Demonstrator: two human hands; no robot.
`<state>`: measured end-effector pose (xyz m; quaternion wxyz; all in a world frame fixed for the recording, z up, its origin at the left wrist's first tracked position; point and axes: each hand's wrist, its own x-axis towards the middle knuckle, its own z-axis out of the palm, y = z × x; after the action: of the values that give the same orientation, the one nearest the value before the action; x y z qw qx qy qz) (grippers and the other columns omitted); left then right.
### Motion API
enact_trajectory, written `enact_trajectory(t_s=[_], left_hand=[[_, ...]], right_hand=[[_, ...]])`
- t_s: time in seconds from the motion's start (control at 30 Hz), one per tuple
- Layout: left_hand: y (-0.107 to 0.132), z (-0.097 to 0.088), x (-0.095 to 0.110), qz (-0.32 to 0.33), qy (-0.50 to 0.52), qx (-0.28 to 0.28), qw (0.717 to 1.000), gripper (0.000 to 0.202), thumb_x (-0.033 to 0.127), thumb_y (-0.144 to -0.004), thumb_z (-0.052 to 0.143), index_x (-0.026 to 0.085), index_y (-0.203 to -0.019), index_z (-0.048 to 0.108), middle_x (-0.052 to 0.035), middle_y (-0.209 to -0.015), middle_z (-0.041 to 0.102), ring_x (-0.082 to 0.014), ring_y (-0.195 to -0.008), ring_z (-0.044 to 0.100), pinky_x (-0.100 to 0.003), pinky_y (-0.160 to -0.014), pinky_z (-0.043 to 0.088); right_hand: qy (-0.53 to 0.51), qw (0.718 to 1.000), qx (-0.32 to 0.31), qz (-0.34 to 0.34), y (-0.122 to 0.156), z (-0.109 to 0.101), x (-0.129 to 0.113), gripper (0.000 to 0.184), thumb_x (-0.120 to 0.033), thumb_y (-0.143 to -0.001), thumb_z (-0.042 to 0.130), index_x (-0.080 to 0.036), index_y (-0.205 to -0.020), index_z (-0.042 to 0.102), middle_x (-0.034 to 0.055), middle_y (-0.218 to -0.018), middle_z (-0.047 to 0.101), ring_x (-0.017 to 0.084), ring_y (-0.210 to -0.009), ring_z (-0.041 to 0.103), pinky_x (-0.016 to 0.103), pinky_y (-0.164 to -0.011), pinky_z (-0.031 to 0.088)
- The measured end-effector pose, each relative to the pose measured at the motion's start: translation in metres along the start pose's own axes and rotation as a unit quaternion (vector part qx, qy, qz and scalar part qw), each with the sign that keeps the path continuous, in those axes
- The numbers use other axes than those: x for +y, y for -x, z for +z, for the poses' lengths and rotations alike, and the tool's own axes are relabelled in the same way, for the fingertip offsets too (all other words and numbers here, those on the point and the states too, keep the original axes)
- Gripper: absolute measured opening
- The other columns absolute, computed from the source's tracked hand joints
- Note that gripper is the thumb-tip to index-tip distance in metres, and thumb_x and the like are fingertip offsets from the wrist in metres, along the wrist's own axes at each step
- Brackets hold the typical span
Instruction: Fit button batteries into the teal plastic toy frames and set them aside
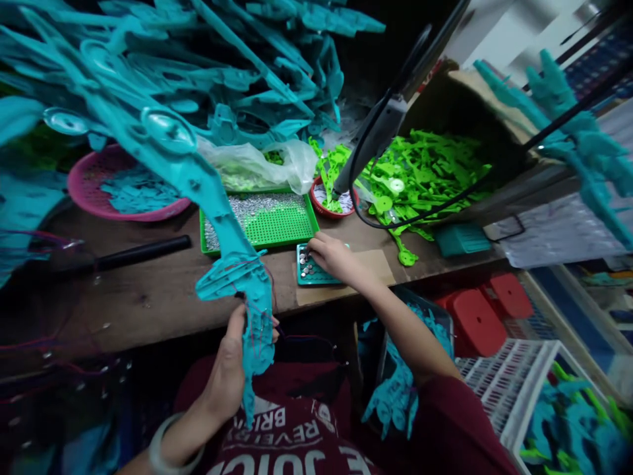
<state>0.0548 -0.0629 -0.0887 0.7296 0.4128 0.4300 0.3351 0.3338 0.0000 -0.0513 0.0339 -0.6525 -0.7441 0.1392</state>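
Note:
My left hand (226,366) is wrapped round the lower end of a long teal plastic toy shell (217,198) with thin red and blue wires along it. The shell stands tilted, its far end reaching to the upper left. My right hand (332,256) is over a small teal tray (324,280) with several small silvery round pieces in it. Its fingers are bent and pressed together at the pieces; what they pinch, if anything, is hidden. Beneath the tray lies a flat piece of cardboard (378,264).
Behind are a green perforated tray (277,224) of small metal parts, a pink basket (82,191), and a red bowl (321,208). A power screwdriver (368,142) hangs on a black cable. Bright green parts (430,171) and teal shells (237,72) are heaped at the back.

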Motion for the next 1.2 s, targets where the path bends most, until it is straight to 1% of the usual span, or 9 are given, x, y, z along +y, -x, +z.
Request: enact_trajectory(t_s=[0.13, 0.23, 0.33, 0.5, 0.67, 0.77, 0.87, 1.0, 1.2], left_hand=[[0.000, 0.006, 0.008, -0.004, -0.089, -0.029, 0.996, 0.064, 0.050, -0.075, 0.080, 0.022, -0.126, 0.052, -0.0079, -0.105, 0.071, -0.0224, -0.085, 0.070, -0.035, -0.083, 0.057], [0.000, 0.009, 0.011, -0.052, 0.006, -0.030, 0.998, 0.060, 0.049, -0.087, 0.065, 0.024, -0.137, 0.044, -0.0080, -0.105, 0.071, -0.0217, -0.081, 0.070, -0.037, -0.078, 0.059], [0.000, 0.012, 0.013, -0.069, 0.077, -0.030, 0.994, 0.060, 0.050, -0.086, 0.064, 0.024, -0.136, 0.043, -0.0054, -0.099, 0.071, -0.0201, -0.076, 0.069, -0.036, -0.072, 0.060], [-0.005, 0.015, 0.017, -0.052, 0.019, 0.015, 0.998, 0.048, 0.058, -0.086, 0.065, 0.023, -0.118, 0.057, -0.0027, -0.092, 0.070, -0.0195, -0.079, 0.068, -0.033, -0.075, 0.057], [-0.007, 0.020, 0.016, 0.039, -0.061, 0.039, 0.997, 0.042, 0.059, -0.091, 0.058, 0.023, -0.111, 0.066, -0.0041, -0.113, 0.069, -0.0240, -0.114, 0.060, -0.032, -0.103, 0.045], [-0.005, 0.023, 0.014, 0.036, -0.053, 0.031, 0.997, 0.043, 0.060, -0.091, 0.058, 0.024, -0.113, 0.066, -0.0039, -0.117, 0.068, -0.0251, -0.119, 0.059, -0.035, -0.108, 0.041], [-0.004, 0.026, 0.011, 0.021, -0.030, 0.027, 0.999, 0.044, 0.059, -0.090, 0.058, 0.024, -0.116, 0.064, -0.0040, -0.120, 0.068, -0.0256, -0.121, 0.058, -0.037, -0.111, 0.040], [-0.006, 0.029, 0.011, 0.020, -0.011, 0.014, 1.000, 0.043, 0.058, -0.091, 0.056, 0.023, -0.116, 0.063, -0.0051, -0.119, 0.069, -0.0263, -0.119, 0.060, -0.037, -0.106, 0.045], [-0.005, 0.033, 0.019, 0.012, 0.010, 0.011, 1.000, 0.037, 0.050, -0.087, 0.061, 0.023, -0.112, 0.064, -0.0038, -0.120, 0.069, -0.0262, -0.120, 0.060, -0.036, -0.108, 0.045]], right_hand=[[0.007, 1.000, 0.000, -0.007, -0.005, -0.002, 0.000, 0.011, -0.009, -0.093, 0.051, -0.015, -0.093, 0.060, 0.0093, -0.099, 0.061, 0.020, -0.083, 0.056, 0.030, -0.072, 0.037], [-0.012, 1.000, 0.003, -0.018, -0.010, -0.005, 0.006, 0.012, -0.007, -0.088, 0.054, -0.017, -0.083, 0.057, 0.0065, -0.088, 0.060, 0.019, -0.079, 0.053, 0.029, -0.070, 0.035], [-0.062, 0.997, 0.041, -0.018, -0.004, -0.008, 0.002, 0.014, -0.005, -0.082, 0.058, -0.018, -0.077, 0.054, 0.0033, -0.079, 0.057, 0.017, -0.074, 0.051, 0.029, -0.068, 0.035], [-0.239, 0.956, 0.138, -0.100, 0.051, 0.000, -0.062, 0.007, -0.019, -0.091, 0.058, -0.020, -0.084, 0.056, -0.0005, -0.076, 0.057, 0.012, -0.066, 0.052, 0.025, -0.061, 0.041], [-0.151, 0.953, 0.213, -0.153, 0.077, 0.021, -0.116, 0.018, -0.015, -0.098, 0.047, -0.019, -0.084, 0.057, 0.0032, -0.075, 0.058, 0.016, -0.066, 0.054, 0.029, -0.059, 0.045], [-0.092, 0.967, 0.181, -0.152, 0.073, 0.022, -0.116, 0.022, -0.015, -0.099, 0.045, -0.018, -0.082, 0.059, 0.0049, -0.076, 0.058, 0.017, -0.065, 0.053, 0.031, -0.058, 0.046], [-0.141, 0.969, 0.135, -0.151, 0.077, 0.017, -0.109, 0.019, -0.018, -0.102, 0.044, -0.018, -0.095, 0.062, 0.0058, -0.086, 0.060, 0.017, -0.073, 0.057, 0.029, -0.062, 0.051], [-0.255, 0.935, 0.216, -0.122, 0.086, 0.017, -0.109, 0.016, -0.015, -0.101, 0.047, -0.022, -0.107, 0.060, 0.0058, -0.093, 0.064, 0.018, -0.086, 0.064, 0.031, -0.076, 0.057], [-0.223, 0.928, 0.283, -0.096, 0.088, 0.033, -0.124, 0.018, -0.014, -0.098, 0.051, -0.022, -0.109, 0.063, 0.0115, -0.104, 0.063, 0.021, -0.093, 0.065, 0.035, -0.078, 0.060]])
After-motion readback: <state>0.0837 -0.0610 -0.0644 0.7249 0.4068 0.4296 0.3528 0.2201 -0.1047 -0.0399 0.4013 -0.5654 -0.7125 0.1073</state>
